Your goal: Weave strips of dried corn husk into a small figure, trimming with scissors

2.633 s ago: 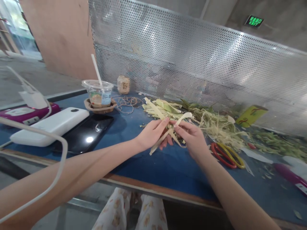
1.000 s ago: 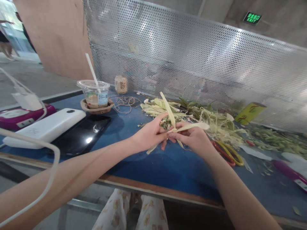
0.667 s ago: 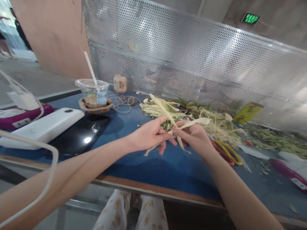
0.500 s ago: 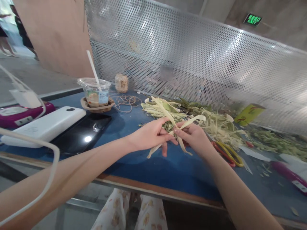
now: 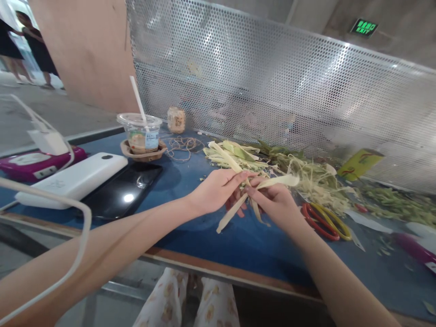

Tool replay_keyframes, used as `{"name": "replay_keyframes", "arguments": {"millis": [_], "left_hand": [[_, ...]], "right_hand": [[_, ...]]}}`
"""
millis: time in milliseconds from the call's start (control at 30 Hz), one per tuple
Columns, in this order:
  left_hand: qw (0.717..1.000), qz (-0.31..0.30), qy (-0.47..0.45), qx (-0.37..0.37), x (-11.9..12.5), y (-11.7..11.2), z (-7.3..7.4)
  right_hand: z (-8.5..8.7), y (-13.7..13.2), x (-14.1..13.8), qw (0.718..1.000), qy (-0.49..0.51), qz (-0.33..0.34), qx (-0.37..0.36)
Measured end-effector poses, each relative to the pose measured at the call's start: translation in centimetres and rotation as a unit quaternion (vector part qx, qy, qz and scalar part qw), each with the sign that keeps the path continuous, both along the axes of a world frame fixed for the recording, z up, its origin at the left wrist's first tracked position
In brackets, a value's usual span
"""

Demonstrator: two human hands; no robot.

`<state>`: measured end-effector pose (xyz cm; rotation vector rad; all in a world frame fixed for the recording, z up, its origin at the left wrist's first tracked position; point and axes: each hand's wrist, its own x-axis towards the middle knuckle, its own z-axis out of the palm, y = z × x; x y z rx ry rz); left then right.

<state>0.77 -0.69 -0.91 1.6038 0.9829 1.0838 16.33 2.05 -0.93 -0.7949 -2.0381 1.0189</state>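
Observation:
Both my hands meet just above the blue table top [image 5: 218,245], pinching crossed pale leaf strips [image 5: 235,211]. My left hand [image 5: 218,190] has its fingers closed on the strips from the left. From the right, my right hand [image 5: 275,202] grips them, one strip end [image 5: 282,181] sticking out over its knuckles. Behind the hands lies a pile of cut pale and green leaves [image 5: 299,175].
Red and yellow scissors [image 5: 325,220] lie right of my right hand. At left are a black phone [image 5: 119,195], a white power bank [image 5: 71,179], a magenta device [image 5: 34,162], a drink cup with straw [image 5: 141,134] and twine [image 5: 180,146]. A perforated metal screen [image 5: 272,91] backs the table. Two people stand far left.
The strips have been turned and crossed between my fingers; the upright end now lies lower and the lower end hangs further down. Both hands stay together in the same place.

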Motion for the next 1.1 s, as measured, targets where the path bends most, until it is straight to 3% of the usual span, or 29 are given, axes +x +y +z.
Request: {"name": "replay_keyframes", "arguments": {"millis": [167,267,367,433,633,700,900,1100], "left_hand": [[0.997,-0.007,-0.062,-0.055,0.0,0.4,-0.2],[0.991,-0.058,-0.083,-0.093,-0.1,0.9,-0.5],[0.991,-0.103,-0.059,-0.070,-0.3,1.1,-0.7],[0.991,-0.115,-0.046,-0.049,-0.4,1.1,-0.8],[0.986,-0.150,-0.051,-0.059,-0.5,1.1,-0.8],[0.984,-0.158,-0.057,-0.064,-0.5,1.0,-0.7],[0.986,-0.128,-0.082,-0.068,-0.3,0.7,-0.2],[0.989,-0.099,-0.095,-0.062,-0.5,0.9,0.2]], "right_hand": [[-0.3,0.2,-0.1,0.999,0.023,-0.015,-0.034],[-0.5,0.7,0.2,0.996,0.026,-0.036,-0.083],[-0.5,1.0,0.4,0.990,0.056,-0.011,-0.130],[-0.5,1.0,0.4,0.994,0.043,-0.013,-0.104],[-0.3,1.0,0.6,0.996,-0.029,-0.042,0.066],[-0.3,1.2,0.6,0.995,-0.032,-0.049,0.085],[-0.5,1.6,0.5,0.996,0.055,-0.052,-0.047],[0.1,1.1,0.5,0.994,0.087,-0.031,-0.062]]}}
